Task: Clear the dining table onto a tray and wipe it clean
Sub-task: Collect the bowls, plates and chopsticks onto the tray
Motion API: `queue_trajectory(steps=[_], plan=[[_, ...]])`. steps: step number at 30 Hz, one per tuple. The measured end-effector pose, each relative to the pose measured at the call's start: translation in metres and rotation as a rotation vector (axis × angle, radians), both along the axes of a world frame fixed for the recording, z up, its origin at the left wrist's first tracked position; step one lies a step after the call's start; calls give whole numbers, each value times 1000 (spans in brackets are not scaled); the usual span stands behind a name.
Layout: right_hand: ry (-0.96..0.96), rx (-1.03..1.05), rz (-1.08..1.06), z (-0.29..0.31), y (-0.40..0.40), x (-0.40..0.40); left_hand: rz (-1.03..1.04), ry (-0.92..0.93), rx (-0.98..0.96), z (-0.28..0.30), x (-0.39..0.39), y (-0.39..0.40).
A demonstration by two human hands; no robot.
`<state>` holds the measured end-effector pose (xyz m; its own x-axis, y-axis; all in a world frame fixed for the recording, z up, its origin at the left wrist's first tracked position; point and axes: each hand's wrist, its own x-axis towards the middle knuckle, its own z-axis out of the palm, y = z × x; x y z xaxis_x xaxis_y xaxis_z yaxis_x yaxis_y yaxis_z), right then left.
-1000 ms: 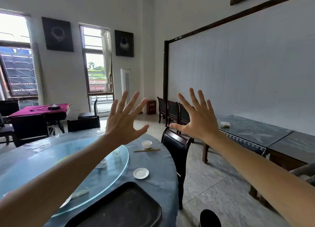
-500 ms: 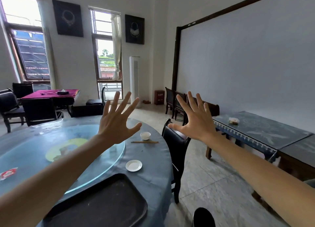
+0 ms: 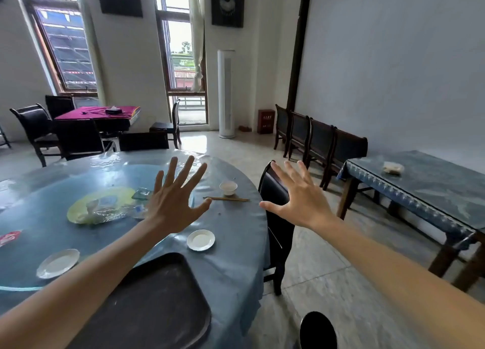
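A round dining table with a blue cloth carries a glass turntable. A dark tray lies at its near edge. On the cloth sit a small white saucer, a white cup and chopsticks. A white plate and crumpled clear plastic over a yellow plate rest on the turntable. My left hand hovers above the table, fingers spread, empty. My right hand is spread and empty over a dark chair.
A long blue-covered side table with a small packet stands at the right. A row of dark chairs lines the wall. A magenta-covered table with chairs is at the back left. Tiled floor lies between the tables.
The view has tilted downward, so more of the table, the white plate and the plastic now show. Both hands sit lower in view and stay spread and empty.
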<state>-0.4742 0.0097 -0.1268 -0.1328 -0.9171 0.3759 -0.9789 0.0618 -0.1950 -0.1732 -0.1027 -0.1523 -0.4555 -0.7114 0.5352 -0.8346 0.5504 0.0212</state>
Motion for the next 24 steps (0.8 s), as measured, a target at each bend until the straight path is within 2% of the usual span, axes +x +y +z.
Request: queue_trajectory(steps=[6, 9, 13, 24], plan=[[-57, 73, 34, -47, -105, -38, 35, 60, 63, -41, -45, -91], [-111, 117, 64, -65, -160, -54, 82, 87, 153, -63, -65, -137], [-105, 184, 85, -84, -225, -73, 97, 50, 233, -85, -83, -192], [-405, 357, 110, -143, -361, -106, 170, 173, 523, -142, -107, -277]])
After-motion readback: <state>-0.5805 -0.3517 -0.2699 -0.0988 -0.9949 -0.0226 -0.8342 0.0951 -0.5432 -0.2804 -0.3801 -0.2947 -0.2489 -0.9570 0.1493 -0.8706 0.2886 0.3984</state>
